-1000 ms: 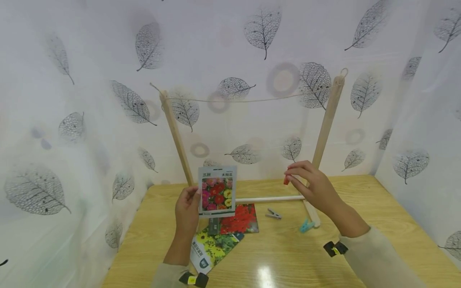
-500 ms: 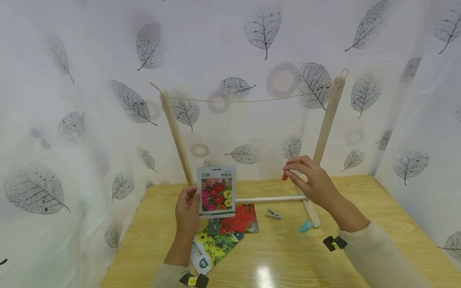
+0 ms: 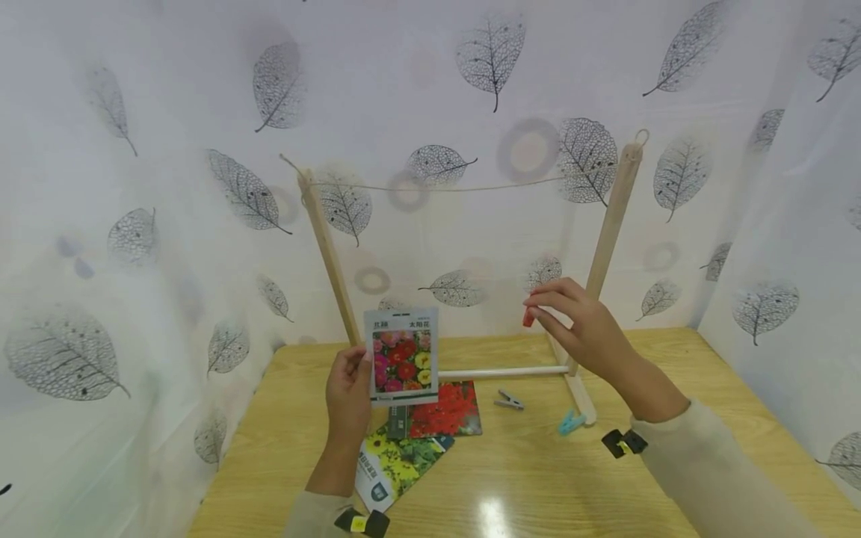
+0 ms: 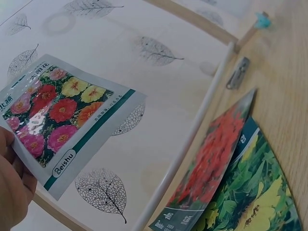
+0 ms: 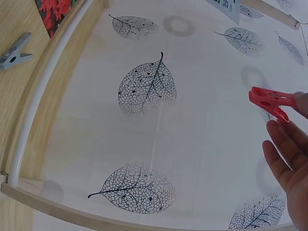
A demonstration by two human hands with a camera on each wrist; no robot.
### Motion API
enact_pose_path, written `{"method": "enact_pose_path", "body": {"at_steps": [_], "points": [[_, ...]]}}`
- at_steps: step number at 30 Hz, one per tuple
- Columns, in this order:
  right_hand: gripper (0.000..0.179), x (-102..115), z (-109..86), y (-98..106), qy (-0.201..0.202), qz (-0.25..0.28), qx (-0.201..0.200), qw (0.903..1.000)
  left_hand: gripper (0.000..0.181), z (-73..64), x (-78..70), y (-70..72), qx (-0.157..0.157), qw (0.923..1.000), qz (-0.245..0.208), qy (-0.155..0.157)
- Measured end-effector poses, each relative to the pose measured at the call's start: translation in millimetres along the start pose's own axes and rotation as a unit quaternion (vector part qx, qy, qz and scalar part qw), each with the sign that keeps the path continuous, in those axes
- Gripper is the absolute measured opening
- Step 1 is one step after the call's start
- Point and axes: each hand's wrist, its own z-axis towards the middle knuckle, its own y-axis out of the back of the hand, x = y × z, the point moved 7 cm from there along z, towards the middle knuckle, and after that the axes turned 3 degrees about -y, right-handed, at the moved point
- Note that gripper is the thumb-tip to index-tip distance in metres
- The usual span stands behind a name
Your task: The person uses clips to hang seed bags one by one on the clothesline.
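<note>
My left hand (image 3: 350,385) pinches a seed packet (image 3: 402,356) by its left edge. Pink, red and yellow flowers are printed on the packet's front, which faces me upright. To the right, my right hand (image 3: 584,329) holds a red clothespin (image 5: 270,102) between thumb and fingers, raised over the table and apart from the packet. A thin string (image 3: 464,189) runs between two wooden posts above and behind both hands. In the left wrist view the packet (image 4: 62,118) tilts, with the fingers at its lower left edge.
Two more packets, one with red flowers (image 3: 449,409) and one with yellow flowers (image 3: 403,467), overlap on the table. A grey clothespin (image 3: 509,400) and a blue clothespin (image 3: 572,423) lie by the frame's right foot. A white rod (image 3: 501,371) joins the wooden posts (image 3: 615,217) low down.
My right hand has risen slightly and moved a little left with the red clothespin. The left hand and its packet have shifted very slightly left and up.
</note>
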Motion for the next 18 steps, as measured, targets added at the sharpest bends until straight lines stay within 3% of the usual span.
{"method": "enact_pose_path", "body": {"at_steps": [13, 18], "points": [[0.035, 10.9, 17.6, 1.3, 0.020, 0.029, -0.019, 0.9992, 0.030, 1.9, -1.3, -1.9, 0.001, 0.9999, 0.012, -0.009], [0.031, 14.2, 24.1, 0.5, 0.029, 0.031, -0.027, 0.9987, 0.027, 3.8, -3.8, -2.8, -0.005, 0.9996, 0.001, -0.028]]}}
